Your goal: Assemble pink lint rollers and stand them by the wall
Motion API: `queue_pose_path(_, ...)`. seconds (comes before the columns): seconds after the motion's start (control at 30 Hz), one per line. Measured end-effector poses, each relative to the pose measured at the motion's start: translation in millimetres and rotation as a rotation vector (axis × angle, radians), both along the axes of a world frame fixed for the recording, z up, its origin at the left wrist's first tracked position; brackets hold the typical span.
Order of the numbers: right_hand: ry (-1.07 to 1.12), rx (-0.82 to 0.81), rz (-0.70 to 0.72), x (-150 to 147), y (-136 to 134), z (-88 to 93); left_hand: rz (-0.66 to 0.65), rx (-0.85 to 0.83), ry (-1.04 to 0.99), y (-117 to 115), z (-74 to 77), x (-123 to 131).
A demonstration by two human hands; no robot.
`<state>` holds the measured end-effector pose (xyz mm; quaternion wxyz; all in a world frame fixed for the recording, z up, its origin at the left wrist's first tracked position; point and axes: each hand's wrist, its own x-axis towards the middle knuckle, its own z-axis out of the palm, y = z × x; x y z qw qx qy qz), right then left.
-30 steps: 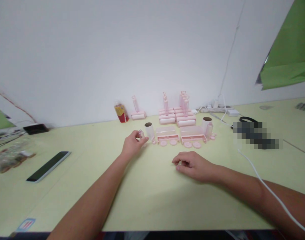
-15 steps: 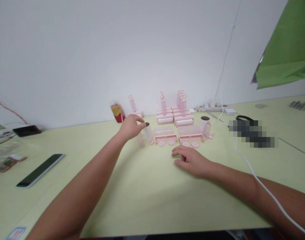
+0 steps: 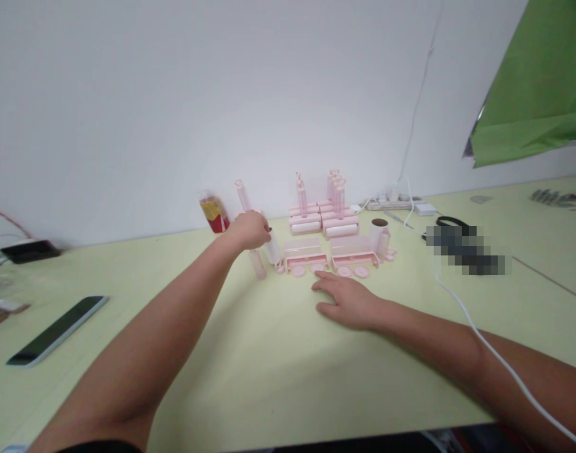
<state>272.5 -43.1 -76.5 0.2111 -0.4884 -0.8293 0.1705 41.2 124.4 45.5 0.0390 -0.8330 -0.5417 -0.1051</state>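
My left hand (image 3: 251, 230) is closed at the top rim of a white sticky roll with a brown core (image 3: 273, 250); the roll tilts slightly, and the fingertips are partly hidden. Just below that hand stands a small clear pink tube (image 3: 257, 265). My right hand (image 3: 348, 302) is open, its fingers stretched out low over the table beside pink round caps (image 3: 345, 272). Behind the caps lie two pink cases with clear covers, a left case (image 3: 307, 259) and a right case (image 3: 354, 257). Another white roll (image 3: 375, 235) and a pink tube (image 3: 383, 246) stand at their right.
Finished-looking pink rollers (image 3: 341, 226) are stacked by the wall. A red and yellow packet (image 3: 214, 214) stands to their left. A dark tablet-like slab (image 3: 59, 331) lies at left. A white cable (image 3: 476, 333) crosses my right forearm; a power strip (image 3: 395, 204) sits behind.
My left hand has come down from above onto the white roll, its fingers closing. The roll now leans a little more. My right hand's fingers have spread. The whole view has shifted slightly.
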Motion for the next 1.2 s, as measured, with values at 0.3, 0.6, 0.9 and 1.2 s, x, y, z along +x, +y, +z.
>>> queue_pose_path(0.3, 0.022, 0.013, 0.037, 4, 4, 2.7, -0.018, 0.123, -0.284, -67, 65.7, 9)
queue_pose_path(0.6, 0.002, 0.065, 0.006, 1, 9, -7.9, -0.319, -0.260, -0.509, -164, 8.3, 19)
queue_pose_path(0.9, -0.040, 0.099, -0.055, 0, 9, -10.5, -0.347, -0.179, -0.565, -166, -43.7, 16)
queue_pose_path(1.2, -0.068, 0.123, -0.094, 6, 7, -5.6, -0.379, -0.169, -0.553, -169, -54.1, 12)
